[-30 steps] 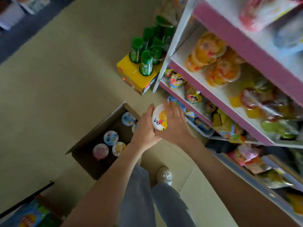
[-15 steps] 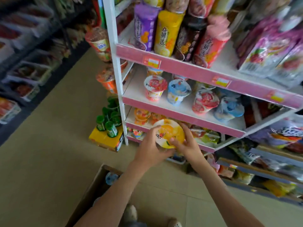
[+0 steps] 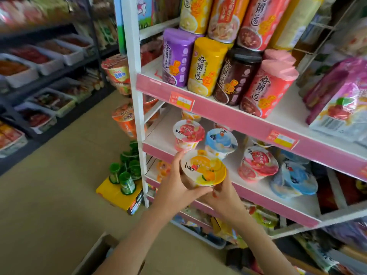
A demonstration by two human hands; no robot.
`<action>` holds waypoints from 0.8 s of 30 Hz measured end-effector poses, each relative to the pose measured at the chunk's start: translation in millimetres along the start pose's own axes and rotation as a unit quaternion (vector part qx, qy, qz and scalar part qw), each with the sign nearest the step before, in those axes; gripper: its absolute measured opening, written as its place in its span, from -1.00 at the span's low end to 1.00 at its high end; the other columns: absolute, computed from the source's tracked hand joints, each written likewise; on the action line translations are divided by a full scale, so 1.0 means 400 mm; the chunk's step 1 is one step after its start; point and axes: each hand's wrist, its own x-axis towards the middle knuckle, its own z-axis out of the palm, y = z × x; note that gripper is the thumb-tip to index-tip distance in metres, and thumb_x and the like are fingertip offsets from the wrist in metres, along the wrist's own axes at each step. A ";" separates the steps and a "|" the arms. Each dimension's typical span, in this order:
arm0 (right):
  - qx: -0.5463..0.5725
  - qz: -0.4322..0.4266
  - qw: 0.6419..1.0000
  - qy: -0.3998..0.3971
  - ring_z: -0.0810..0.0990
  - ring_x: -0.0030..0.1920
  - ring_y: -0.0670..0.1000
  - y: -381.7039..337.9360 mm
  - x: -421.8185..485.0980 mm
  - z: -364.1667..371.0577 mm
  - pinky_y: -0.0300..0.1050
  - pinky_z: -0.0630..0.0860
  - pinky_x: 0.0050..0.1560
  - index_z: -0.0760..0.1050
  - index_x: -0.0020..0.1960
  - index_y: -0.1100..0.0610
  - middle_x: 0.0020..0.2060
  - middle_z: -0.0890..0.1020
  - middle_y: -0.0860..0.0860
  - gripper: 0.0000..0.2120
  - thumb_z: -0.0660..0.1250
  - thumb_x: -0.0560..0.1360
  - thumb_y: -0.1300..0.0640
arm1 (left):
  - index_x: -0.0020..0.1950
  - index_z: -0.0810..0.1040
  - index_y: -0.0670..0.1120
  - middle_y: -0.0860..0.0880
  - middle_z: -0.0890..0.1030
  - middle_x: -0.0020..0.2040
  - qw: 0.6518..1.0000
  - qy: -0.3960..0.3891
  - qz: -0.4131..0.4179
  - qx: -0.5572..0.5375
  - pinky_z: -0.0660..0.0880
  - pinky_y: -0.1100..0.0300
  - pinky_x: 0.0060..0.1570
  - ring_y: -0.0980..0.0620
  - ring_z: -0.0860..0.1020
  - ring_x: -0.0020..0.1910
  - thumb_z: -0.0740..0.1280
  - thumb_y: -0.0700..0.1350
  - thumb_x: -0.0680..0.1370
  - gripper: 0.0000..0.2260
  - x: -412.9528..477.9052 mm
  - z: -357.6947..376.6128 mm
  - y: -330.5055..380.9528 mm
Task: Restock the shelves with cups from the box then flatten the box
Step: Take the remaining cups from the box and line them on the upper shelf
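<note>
Both hands hold one cup with a yellow and orange lid [image 3: 204,169], tilted toward me, just in front of the pink-edged middle shelf [image 3: 258,193]. My left hand [image 3: 176,187] wraps its left side; my right hand [image 3: 222,193] supports it from below and right. On that shelf stand a pink-lidded cup [image 3: 188,133] and a blue-lidded cup [image 3: 221,140], with another pink cup [image 3: 258,163] and blue cup [image 3: 297,179] further right. Only a corner of the cardboard box [image 3: 95,255] shows at the bottom, under my left forearm.
Tall porridge cans [image 3: 208,66] fill the shelf above. Green bottles [image 3: 127,173] stand on a yellow carton [image 3: 117,197] on the floor by the white shelf post [image 3: 137,96]. Dark racks with snack trays [image 3: 39,66] line the left side of the aisle.
My view has swung up from the box to the shelves. Both hands have lifted the yellow-lidded cup up to the height of the middle shelf.
</note>
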 end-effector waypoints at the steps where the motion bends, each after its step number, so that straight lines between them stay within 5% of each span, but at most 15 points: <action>1: 0.002 -0.025 1.000 0.017 0.50 0.21 -0.19 0.000 0.035 0.014 -0.15 0.49 0.20 0.22 0.36 -0.05 0.21 0.50 -0.16 -0.23 0.56 0.30 0.21 | 0.39 0.11 0.32 0.48 0.31 0.17 1.000 0.011 0.000 -0.012 0.40 0.39 0.17 0.45 0.34 0.19 0.58 0.13 0.20 -0.10 0.021 -0.006 -0.004; 7: 0.023 -0.125 0.987 0.101 0.45 0.19 -0.28 -0.032 0.222 0.072 -0.42 0.41 0.10 0.22 0.38 0.05 0.21 0.45 -0.16 -0.28 0.51 0.35 0.24 | 0.25 0.31 0.20 0.30 0.51 0.13 0.995 0.078 0.017 -0.066 0.43 0.44 0.06 0.35 0.46 0.14 0.52 0.14 0.22 -0.33 0.176 -0.040 -0.020; 15: 0.051 -0.137 0.977 0.156 0.54 0.05 -0.32 -0.046 0.320 0.074 -0.44 0.45 -0.02 0.20 0.32 0.06 -0.01 0.53 -0.42 -0.31 0.48 0.35 0.38 | 0.14 0.25 0.38 0.43 0.44 0.05 0.996 0.061 0.044 -0.054 0.34 0.60 -0.05 0.55 0.40 0.03 0.51 -0.05 0.38 -0.43 0.287 -0.057 -0.022; 18: 0.042 -0.116 0.977 0.175 0.56 -0.01 -0.30 -0.041 0.345 0.083 -0.40 0.48 -0.07 0.19 0.37 0.09 -0.03 0.55 -0.30 -0.30 0.46 0.37 0.35 | 0.13 0.22 0.43 0.39 0.44 0.09 0.997 0.051 0.042 -0.043 0.37 0.54 0.00 0.51 0.42 0.05 0.49 0.04 0.39 -0.45 0.308 -0.061 -0.028; 21: 0.027 -0.095 0.974 0.206 0.57 0.03 -0.18 -0.024 0.375 0.098 -0.24 0.53 0.00 0.17 0.34 0.03 0.07 0.56 -0.10 -0.33 0.44 0.37 0.30 | 0.14 0.26 0.41 0.22 0.52 0.16 0.998 0.040 0.031 -0.027 0.48 0.18 0.16 0.20 0.50 0.18 0.46 0.15 0.37 -0.51 0.333 -0.060 -0.048; 24: -0.004 -0.091 0.967 0.237 0.54 0.05 -0.02 -0.015 0.393 0.113 -0.47 0.44 -0.11 0.15 0.27 0.03 0.13 0.50 0.11 -0.42 0.37 0.41 0.33 | 0.22 0.28 0.20 0.15 0.52 0.12 0.999 0.023 0.028 -0.009 0.50 0.17 0.10 0.09 0.53 0.15 0.42 0.04 0.46 -0.57 0.355 -0.058 -0.058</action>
